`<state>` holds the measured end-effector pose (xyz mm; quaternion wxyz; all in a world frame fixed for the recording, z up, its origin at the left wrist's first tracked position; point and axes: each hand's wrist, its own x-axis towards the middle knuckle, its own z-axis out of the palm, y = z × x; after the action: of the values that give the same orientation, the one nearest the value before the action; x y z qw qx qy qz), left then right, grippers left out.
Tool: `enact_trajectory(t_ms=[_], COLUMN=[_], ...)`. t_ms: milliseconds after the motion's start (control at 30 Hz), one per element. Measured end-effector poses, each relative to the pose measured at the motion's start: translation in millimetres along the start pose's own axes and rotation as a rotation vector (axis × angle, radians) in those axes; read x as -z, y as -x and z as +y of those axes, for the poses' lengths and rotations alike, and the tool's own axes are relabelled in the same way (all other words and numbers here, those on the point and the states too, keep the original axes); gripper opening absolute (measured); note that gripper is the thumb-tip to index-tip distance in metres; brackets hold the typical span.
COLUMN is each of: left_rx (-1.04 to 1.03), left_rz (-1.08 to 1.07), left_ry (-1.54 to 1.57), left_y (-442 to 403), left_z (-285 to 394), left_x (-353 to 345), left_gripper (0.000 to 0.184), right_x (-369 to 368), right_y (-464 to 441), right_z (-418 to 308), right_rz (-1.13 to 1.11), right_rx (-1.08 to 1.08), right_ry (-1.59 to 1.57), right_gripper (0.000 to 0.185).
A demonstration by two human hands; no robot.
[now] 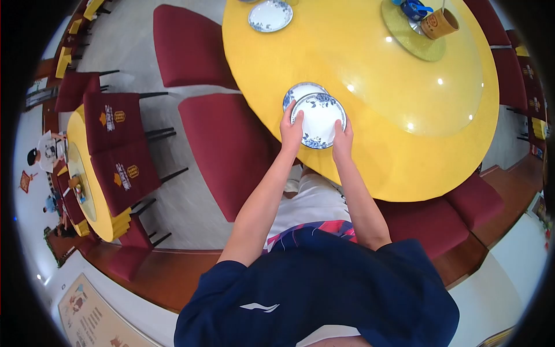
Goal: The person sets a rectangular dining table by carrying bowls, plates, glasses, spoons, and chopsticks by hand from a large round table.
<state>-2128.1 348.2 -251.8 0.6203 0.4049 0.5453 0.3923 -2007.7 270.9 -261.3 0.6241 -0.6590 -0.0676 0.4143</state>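
Observation:
Both my hands grip a round white plate [318, 122] with blue flowers near its rim, held over the near edge of the yellow table [381, 173]. My left hand [292, 132] is closed on its left side, thumb on top. On the opposite side my right hand [343, 140] pinches the rim, thumb also on top. Whether more plates are stacked beneath it cannot be seen. Just beyond lies a second blue-patterned plate [303, 88] on the table, partly covered by the held one. Another such plate [270, 15] sits farther off at the table's far left.
A glass turntable [428, 104] covers the table's middle, bearing a brown cup [439, 24] and a blue item [415, 9] on a yellowish round tray [404, 40]. Dark red chairs [225, 150] surround the table. Another table [87, 168] and several people stand at left.

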Motion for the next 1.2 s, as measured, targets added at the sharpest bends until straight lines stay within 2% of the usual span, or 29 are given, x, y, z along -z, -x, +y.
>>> enact_trajectory(t_ms=[233,300,367,633,967,1167,1200], left_rx=[-0.023,-0.008,-0.082,-0.163,-0.118,-0.253,-0.189], left_rz=[-0.12,-0.148,-0.159,-0.145,-0.155,-0.115,-0.134], left_ry=[-0.099,-0.107,-0.18,-0.288,-0.245,-0.428,-0.345], left_y=[-57.5,-69.7,-78.7,-84.4,-87.1,-88.9,-90.6], left_z=[13.0,12.9,7.4,-0.8,9.1,-3.5,-6.3], left_x=[3.4,5.5,10.5,18.0,18.4,25.2,25.4], left_gripper=[0.041,0.04,0.039,0.037,0.034,0.036,0.037], right_x=[-39.8,-48.2,-52.9,-60.9,-57.6,-61.8,-62.5], right_y=[-23.3,-26.2,-26.6,-23.1,-19.7,-12.2,-13.5], right_z=[3.5,4.8,7.2,16.0,23.5,29.9,30.1], right_rz=[0.133,0.17,0.192,0.279,0.274,0.299,0.286], right_rx=[-0.018,0.026,0.019,-0.007,0.019,0.046,0.074], right_ry=[-0.064,0.036,0.029,0.102,0.206,0.267,0.264], right_gripper=[0.041,0.042,0.042,0.042,0.042,0.041,0.041])
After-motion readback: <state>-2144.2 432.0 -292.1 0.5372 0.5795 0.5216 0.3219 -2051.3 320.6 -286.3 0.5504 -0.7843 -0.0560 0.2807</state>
